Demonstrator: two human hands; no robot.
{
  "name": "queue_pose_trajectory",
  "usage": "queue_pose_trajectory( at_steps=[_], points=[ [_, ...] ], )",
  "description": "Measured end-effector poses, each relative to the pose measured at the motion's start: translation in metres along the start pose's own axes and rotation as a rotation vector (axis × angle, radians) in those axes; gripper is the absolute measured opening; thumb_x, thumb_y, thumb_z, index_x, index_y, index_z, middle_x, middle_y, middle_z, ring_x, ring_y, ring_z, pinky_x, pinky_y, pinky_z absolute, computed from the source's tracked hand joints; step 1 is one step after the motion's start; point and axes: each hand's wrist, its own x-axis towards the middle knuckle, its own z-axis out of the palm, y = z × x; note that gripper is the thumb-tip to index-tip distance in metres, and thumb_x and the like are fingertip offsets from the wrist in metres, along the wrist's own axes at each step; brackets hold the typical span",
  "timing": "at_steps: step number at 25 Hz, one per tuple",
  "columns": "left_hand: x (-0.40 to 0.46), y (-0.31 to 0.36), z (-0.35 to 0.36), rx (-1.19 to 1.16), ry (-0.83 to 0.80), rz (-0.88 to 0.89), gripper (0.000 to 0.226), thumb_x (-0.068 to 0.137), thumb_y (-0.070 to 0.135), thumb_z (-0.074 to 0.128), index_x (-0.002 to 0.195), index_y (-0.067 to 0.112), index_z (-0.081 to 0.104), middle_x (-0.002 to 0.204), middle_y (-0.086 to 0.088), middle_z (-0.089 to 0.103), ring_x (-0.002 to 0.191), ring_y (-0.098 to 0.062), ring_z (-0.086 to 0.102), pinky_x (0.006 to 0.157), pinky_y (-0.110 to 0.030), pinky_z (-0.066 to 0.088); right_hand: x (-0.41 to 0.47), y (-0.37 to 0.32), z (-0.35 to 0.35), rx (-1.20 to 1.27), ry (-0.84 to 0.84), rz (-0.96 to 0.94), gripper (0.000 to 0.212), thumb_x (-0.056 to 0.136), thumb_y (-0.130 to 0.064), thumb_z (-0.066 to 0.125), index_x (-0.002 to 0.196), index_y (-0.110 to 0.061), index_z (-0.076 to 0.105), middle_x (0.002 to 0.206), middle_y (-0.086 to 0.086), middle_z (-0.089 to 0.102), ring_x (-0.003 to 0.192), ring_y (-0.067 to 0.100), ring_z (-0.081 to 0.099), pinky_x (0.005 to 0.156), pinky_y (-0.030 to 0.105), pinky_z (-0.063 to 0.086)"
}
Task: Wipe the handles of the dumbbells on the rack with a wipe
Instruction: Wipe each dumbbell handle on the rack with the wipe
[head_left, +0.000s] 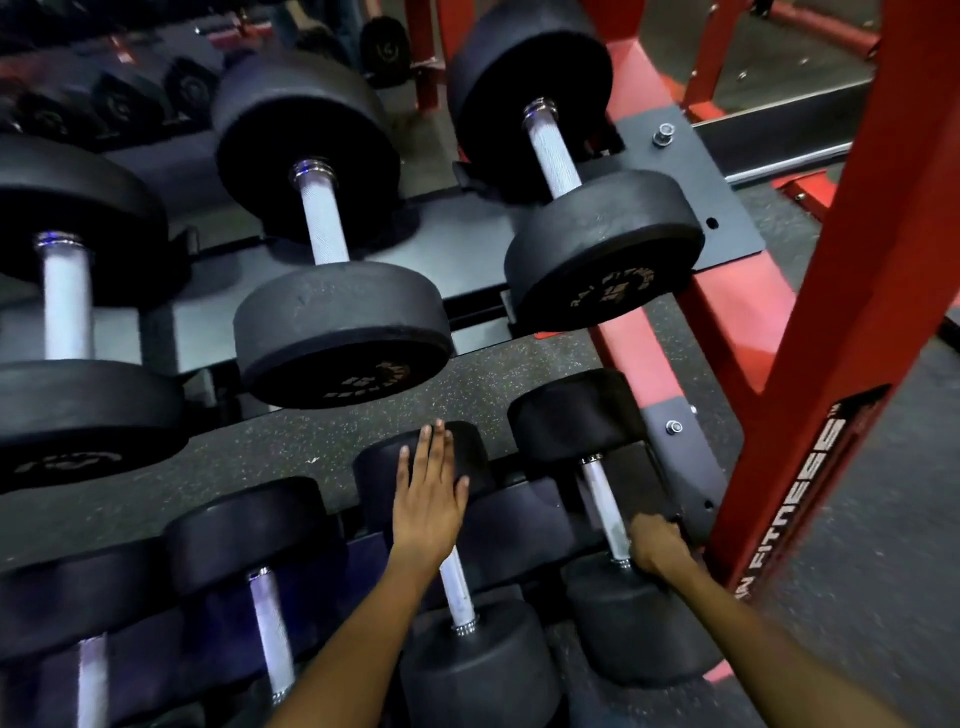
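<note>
My R hand is curled down at the near end of the handle of the rightmost lower-tier dumbbell, fingers tucked over and hidden, so I can't tell for sure what they pinch; no wipe shows in view, prob. balled under the palm. My L hand is flat, fingers straight and close together, resting over the far head and upper handle of the next dumbbell to the left, holding nothing. Key relation: the handle under my R hand runs away from me and a bit left, its long axis going from the near head by my wrist up to the far head; bare steel lies ahead of my knuckles, so the stroke I judge next is a push fwd along that axis. R hand is the one on it; L is well apart, one slot over. Steel looks knurled, w/ a dull smear near my grip, so a wipe may drag rather than glide. Room is tight on the right: red upright stands just beside the near head, and the rack's end plate is close behind my knuckles. Upper tier carries bigger dumbbells overhanging the far heads, so little clearance up there. Speckled rubber floor shows between tiers.
</note>
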Motion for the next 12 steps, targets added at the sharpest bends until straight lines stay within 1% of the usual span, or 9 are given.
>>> queue_pose_trajectory(
  at_steps=[2,4,6,8,10,11,12],
  points=[
    [0.0,-0.004,-0.004,-0.028,-0.028,0.044,0.061,0.092,0.035,0.029,0.141,0.001,0.045,0.153,-0.014,0.035,0.15,-0.019,-0.005,0.118,-0.044,0.006,-0.008,0.002,-0.009,0.079,0.008,0.035,0.032,0.087,-0.007,0.045,0.113,-0.005,0.064,0.119,0.017,0.064,0.113,0.03,0.059,0.092,0.033,0.046],
    [0.0,-0.004,-0.008,-0.064,-0.075,0.056,0.061,0.092,0.035,0.03,0.14,0.002,0.047,0.153,-0.014,0.036,0.148,-0.024,0.009,0.117,-0.044,0.005,-0.013,0.002,-0.016,0.27,0.062,0.06,0.028,0.082,-0.004,0.049,0.101,-0.004,0.07,0.106,0.02,0.068,0.105,0.033,0.063,0.086,0.033,0.048],
    [0.001,-0.003,-0.01,-0.097,-0.109,0.057,0.062,0.092,0.035,0.029,0.139,0.001,0.048,0.152,-0.015,0.036,0.144,-0.026,0.02,0.117,-0.044,0.005,-0.03,-0.013,-0.02,0.487,0.209,0.076,0.027,0.078,0.002,0.051,0.094,-0.004,0.072,0.1,0.022,0.07,0.1,0.034,0.064,0.085,0.034,0.048],
    [0.001,-0.007,-0.011,-0.11,-0.117,0.07,0.063,0.092,0.036,0.028,0.141,0.0,0.046,0.153,-0.015,0.035,0.143,-0.026,0.022,0.117,-0.044,0.004,-0.047,-0.038,-0.017,0.65,0.367,0.119,0.03,0.078,0.004,0.051,0.099,-0.005,0.071,0.103,0.023,0.069,0.101,0.035,0.063,0.088,0.036,0.048],
    [0.0,-0.007,-0.013,-0.121,-0.144,0.073,0.062,0.094,0.036,0.027,0.143,0.0,0.042,0.155,-0.015,0.031,0.145,-0.026,0.021,0.118,-0.044,0.005,-0.061,-0.066,-0.013,0.801,0.429,0.161,0.029,0.08,0.002,0.053,0.103,-0.006,0.07,0.104,0.024,0.068,0.098,0.038,0.063,0.084,0.038,0.05],
    [-0.002,-0.007,-0.015,-0.126,-0.131,0.066,0.061,0.095,0.035,0.027,0.144,0.001,0.039,0.157,-0.014,0.027,0.146,-0.026,0.019,0.119,-0.044,0.004,-0.066,-0.078,-0.013,0.852,0.443,0.166,0.03,0.081,0.002,0.053,0.103,-0.007,0.07,0.104,0.024,0.068,0.098,0.038,0.063,0.082,0.037,0.049],
    [-0.003,-0.006,-0.017,-0.134,-0.126,0.064,0.058,0.098,0.034,0.029,0.147,0.003,0.033,0.159,-0.013,0.02,0.148,-0.025,0.013,0.119,-0.043,0.0,-0.071,-0.09,-0.015,0.887,0.454,0.165,0.032,0.081,0.002,0.052,0.104,-0.009,0.07,0.106,0.023,0.068,0.099,0.036,0.062,0.082,0.035,0.049]
  ],
)
